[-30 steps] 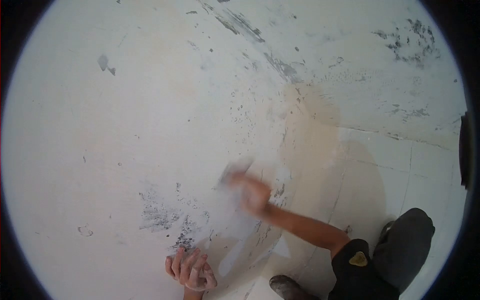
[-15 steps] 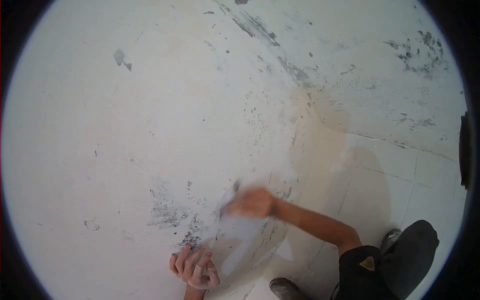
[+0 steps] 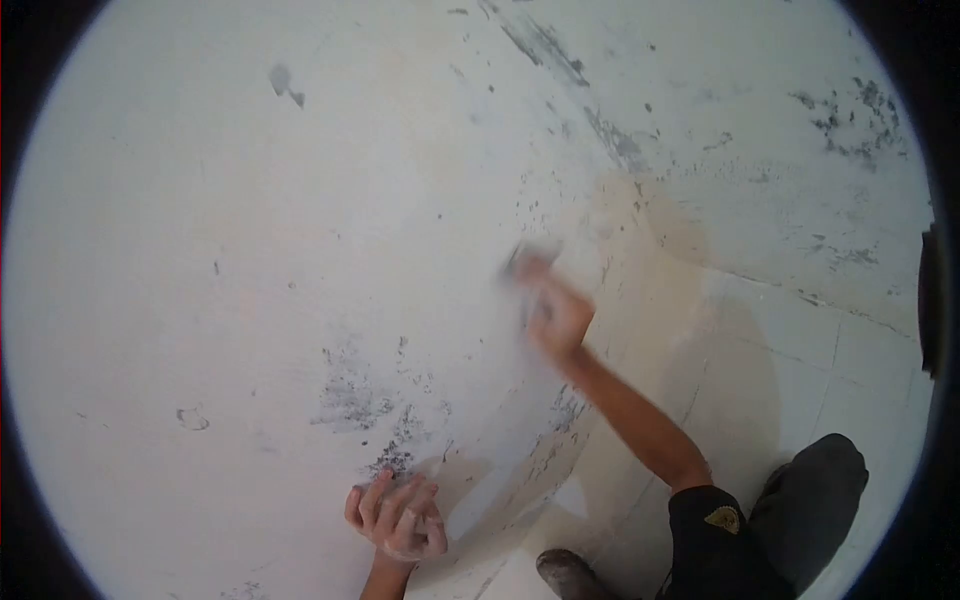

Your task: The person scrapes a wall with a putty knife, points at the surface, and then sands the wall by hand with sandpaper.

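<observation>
A large whitish wall with grey scuffs and bare spots fills most of the view. My right hand is over its middle, smeared by motion, with fingers closed round a blurred greyish thing that I cannot make out. Low in the view, my left hand is beside a dark speckled patch. Its fingers are curled in, with whitish smears on them, and whatever they may hold is hidden.
Pale floor tiles with dark joints lie at the right. A dark shoe and a dark trouser leg show at the bottom right. Shadows fall across the wall and floor. A dark object stands at the right edge.
My right hand has moved up and to the right over the wall, with the greyish thing still in it. My left hand has shifted slightly up and right; the wall marks have shifted in view.
</observation>
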`<state>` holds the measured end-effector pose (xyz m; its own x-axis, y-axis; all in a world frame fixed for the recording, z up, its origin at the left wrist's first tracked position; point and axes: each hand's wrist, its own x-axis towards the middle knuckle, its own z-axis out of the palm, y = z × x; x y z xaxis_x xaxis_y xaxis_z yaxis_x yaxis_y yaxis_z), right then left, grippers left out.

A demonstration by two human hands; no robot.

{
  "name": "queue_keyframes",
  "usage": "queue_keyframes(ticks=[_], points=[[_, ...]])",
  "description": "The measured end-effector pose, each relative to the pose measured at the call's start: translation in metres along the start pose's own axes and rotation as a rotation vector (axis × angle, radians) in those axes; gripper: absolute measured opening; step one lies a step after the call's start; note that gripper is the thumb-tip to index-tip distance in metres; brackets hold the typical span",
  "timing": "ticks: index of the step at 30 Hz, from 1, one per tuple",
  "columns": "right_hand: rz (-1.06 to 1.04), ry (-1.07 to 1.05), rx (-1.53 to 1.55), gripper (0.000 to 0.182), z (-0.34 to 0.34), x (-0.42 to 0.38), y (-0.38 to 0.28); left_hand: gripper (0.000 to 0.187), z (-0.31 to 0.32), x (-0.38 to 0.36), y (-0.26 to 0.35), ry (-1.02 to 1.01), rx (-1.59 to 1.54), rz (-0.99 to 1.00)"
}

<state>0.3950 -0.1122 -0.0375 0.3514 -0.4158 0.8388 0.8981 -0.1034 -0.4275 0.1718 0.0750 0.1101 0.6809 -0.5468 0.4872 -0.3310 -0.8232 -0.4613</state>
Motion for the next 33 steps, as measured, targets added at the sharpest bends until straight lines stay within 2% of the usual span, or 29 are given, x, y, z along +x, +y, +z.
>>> queue_keyframes(ticks=[1,2,3,5,7,8,10,12,14,15,17,18,19,21,23,24,26,28,29,30,33], points=[[0.074,0.082,-0.007,0.024,0.003,0.007,-0.006,0.019,0.001,0.002,-0.001,0.014,0.000,0.008],[0.038,-0.023,0.157,0.027,0.012,-0.015,-0.029,0.018,0.001,0.001,-0.001,0.020,-0.015,-0.007],[0.028,-0.024,0.158,0.027,0.013,-0.028,-0.036,0.018,0.002,0.000,0.000,0.020,-0.030,-0.027],[-0.342,-0.374,0.126,0.024,0.015,-0.049,-0.040,0.018,0.000,0.001,0.001,0.008,-0.036,-0.029],[-0.238,-0.407,0.013,0.023,0.005,-0.036,0.016,0.018,-0.001,-0.001,-0.004,-0.008,-0.024,-0.028],[-0.229,-0.398,0.027,0.023,0.013,-0.039,0.008,0.021,0.002,-0.003,-0.008,0.000,-0.018,-0.025],[-0.064,-0.194,0.086,0.023,0.017,-0.036,-0.015,0.025,-0.001,-0.008,-0.002,0.014,-0.013,-0.043],[0.068,0.023,0.124,0.023,0.019,-0.018,-0.034,0.019,0.002,0.000,-0.001,0.032,-0.009,0.004],[-0.125,-0.298,0.220,0.021,0.018,-0.034,-0.088,0.020,0.000,0.002,0.000,0.027,-0.006,-0.016],[-0.126,-0.297,0.222,0.021,0.018,-0.034,-0.078,0.020,-0.002,0.001,-0.001,0.002,-0.005,-0.035],[-0.407,-0.297,-0.046,0.021,0.016,-0.038,-0.026,0.023,0.001,-0.002,-0.003,0.002,-0.035,-0.057],[-0.130,-0.433,0.081,0.022,0.008,-0.036,0.004,0.028,-0.003,-0.006,-0.005,-0.015,-0.069,-0.078],[-0.120,-0.439,0.094,0.022,0.009,-0.020,0.001,0.028,-0.007,-0.007,-0.006,-0.027,-0.065,-0.088],[0.110,0.077,0.004,0.022,0.007,0.019,-0.021,0.027,-0.006,0.000,-0.002,0.020,-0.081,-0.055],[0.149,0.013,0.274,0.019,0.027,-0.025,-0.057,0.023,-0.006,0.000,-0.002,0.027,-0.090,-0.054],[0.143,0.011,0.270,0.019,0.024,-0.034,-0.064,0.020,-0.005,0.000,-0.002,0.026,-0.096,-0.049],[-0.341,-0.327,0.100,0.016,0.019,-0.044,-0.070,0.019,-0.001,-0.007,-0.008,0.057,-0.141,-0.055],[-0.306,-0.287,-0.061,0.015,0.015,-0.047,-0.002,0.019,0.002,-0.010,-0.011,0.078,-0.176,-0.066],[-0.148,-0.138,-0.066,0.019,0.007,-0.017,0.018,0.019,-0.002,-0.005,-0.010,0.051,-0.173,-0.070],[-0.137,-0.149,-0.058,0.019,0.008,-0.016,0.003,0.018,-0.006,-0.005,-0.006,0.026,-0.174,-0.084],[0.082,0.102,0.028,0.033,0.024,0.008,-0.039,0.021,-0.005,0.004,-0.001,0.048,-0.103,-0.049]])
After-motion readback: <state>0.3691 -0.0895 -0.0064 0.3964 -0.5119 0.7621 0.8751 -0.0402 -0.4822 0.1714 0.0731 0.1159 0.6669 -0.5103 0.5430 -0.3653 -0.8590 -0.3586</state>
